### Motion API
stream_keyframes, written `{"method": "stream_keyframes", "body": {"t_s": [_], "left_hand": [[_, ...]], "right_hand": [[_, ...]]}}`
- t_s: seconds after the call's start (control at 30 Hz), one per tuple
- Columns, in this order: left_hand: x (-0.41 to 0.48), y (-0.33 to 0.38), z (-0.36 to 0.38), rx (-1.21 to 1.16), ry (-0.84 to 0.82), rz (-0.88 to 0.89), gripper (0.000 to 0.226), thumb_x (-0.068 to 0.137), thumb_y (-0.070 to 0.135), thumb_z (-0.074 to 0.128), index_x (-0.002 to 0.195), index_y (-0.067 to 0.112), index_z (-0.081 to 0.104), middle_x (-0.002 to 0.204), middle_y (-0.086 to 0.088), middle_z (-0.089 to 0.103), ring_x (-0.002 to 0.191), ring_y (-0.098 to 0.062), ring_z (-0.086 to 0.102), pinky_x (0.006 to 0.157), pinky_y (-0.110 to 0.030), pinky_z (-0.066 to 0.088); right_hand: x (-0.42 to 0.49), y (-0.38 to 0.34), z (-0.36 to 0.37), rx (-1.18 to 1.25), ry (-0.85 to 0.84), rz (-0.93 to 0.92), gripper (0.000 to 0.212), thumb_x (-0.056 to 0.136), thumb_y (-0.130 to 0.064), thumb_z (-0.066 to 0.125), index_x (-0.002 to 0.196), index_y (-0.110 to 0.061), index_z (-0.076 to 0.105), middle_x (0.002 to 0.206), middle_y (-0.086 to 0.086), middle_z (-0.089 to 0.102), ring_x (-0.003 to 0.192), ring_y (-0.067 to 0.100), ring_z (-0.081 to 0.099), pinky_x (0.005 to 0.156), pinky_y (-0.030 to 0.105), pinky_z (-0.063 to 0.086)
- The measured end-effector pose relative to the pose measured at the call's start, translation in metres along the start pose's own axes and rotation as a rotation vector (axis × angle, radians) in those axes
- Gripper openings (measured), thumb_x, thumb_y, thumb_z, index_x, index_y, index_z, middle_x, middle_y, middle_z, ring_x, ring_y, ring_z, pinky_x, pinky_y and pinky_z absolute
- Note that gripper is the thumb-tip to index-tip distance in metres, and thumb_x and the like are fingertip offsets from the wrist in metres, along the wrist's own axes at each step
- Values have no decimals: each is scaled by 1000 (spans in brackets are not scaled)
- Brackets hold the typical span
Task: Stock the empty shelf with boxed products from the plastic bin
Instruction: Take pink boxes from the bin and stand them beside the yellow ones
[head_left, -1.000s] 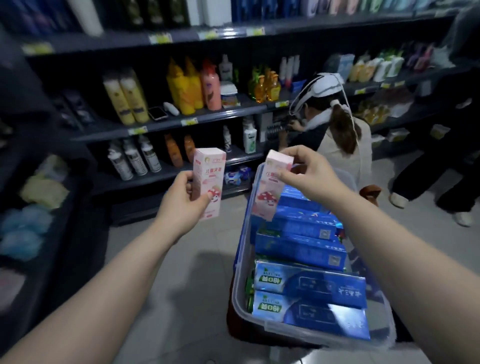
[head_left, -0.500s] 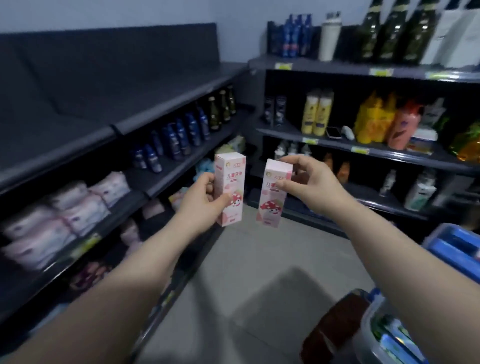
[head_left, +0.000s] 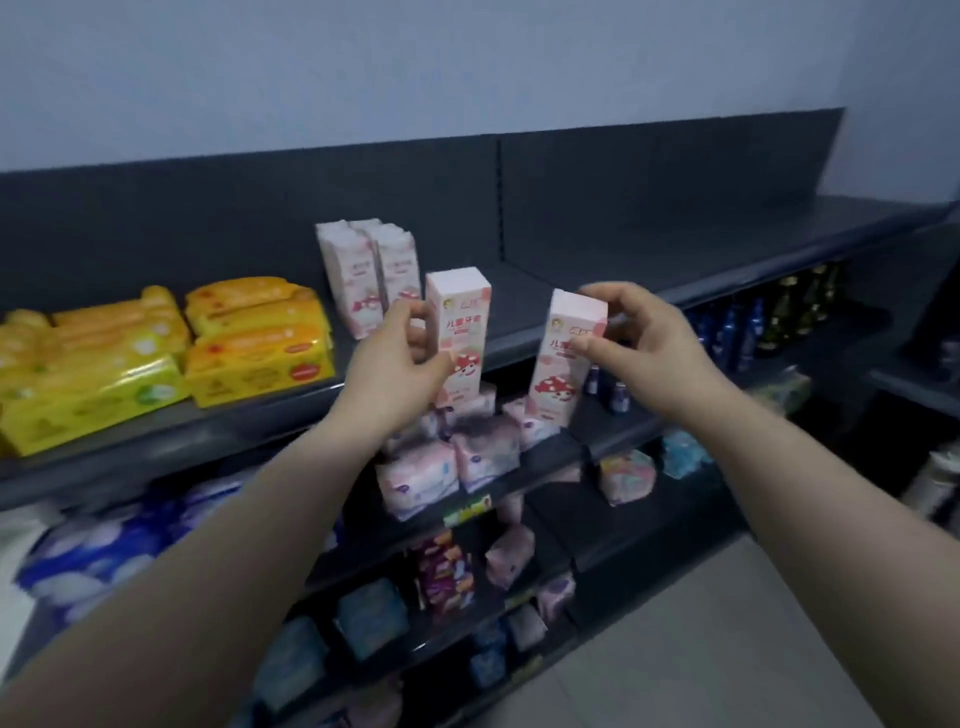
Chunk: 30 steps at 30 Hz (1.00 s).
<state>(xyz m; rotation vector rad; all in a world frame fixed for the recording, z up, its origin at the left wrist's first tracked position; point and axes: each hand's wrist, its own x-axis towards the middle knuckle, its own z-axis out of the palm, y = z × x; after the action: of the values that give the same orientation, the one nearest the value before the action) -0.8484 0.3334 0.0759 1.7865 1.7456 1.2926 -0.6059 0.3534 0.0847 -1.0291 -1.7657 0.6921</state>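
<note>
Fingers of the left hand (head_left: 402, 358) are wrapping around one pink box (head_left: 460, 332), holding it upright. Those of the right hand (head_left: 641, 345) are pinching the top of a second pink box (head_left: 563, 358), which is tilting slightly. Both boxes are hanging in front of the dark top shelf (head_left: 649, 280), where matching pink boxes (head_left: 371, 275) are standing beside yellow packs (head_left: 260, 340).

We see a dim, bluish picture, brightest on the pale wall (head_left: 467, 67); the lower shelves (head_left: 519, 597) sink into shadow. Motion blur softens everything, and wide-angle distortion bends the edges.
</note>
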Motion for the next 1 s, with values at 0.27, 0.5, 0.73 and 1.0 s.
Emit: {"method": "stream_keyframes", "body": {"t_s": [0.27,0.5,0.73,1.0], "left_hand": [[78,-45,-54,314,162,-46,30,83,25,66,104,17,46,97,1,57,88,-24,60,76,-37,49],[126,-66,-48,391,160,-218,28,90,23,59,112,11,47,93,1,55,89,-21,56,70,-34,43],[149,-74,-42,415,170,-318,33,93,19,56,122,11,44,98,0,55,84,-15,50,68,-28,39],[150,-81,-30,413,260,-284,50,82,13,69,121,9,39,99,-6,61,94,-26,61,67,-32,45]], "right_hand": [[105,11,89,19,-33,-163,40,84,-12,67,118,-28,54,114,-4,62,103,9,58,97,41,47],[172,22,126,61,-136,-176,47,85,-16,68,128,-25,52,111,-4,62,96,10,59,92,27,47],[210,35,152,46,-322,-147,57,85,-12,67,134,-29,43,106,-13,56,87,0,57,66,4,44],[213,48,175,13,-264,-181,80,82,-9,69,145,-37,28,111,-3,48,92,5,54,81,19,47]]}}
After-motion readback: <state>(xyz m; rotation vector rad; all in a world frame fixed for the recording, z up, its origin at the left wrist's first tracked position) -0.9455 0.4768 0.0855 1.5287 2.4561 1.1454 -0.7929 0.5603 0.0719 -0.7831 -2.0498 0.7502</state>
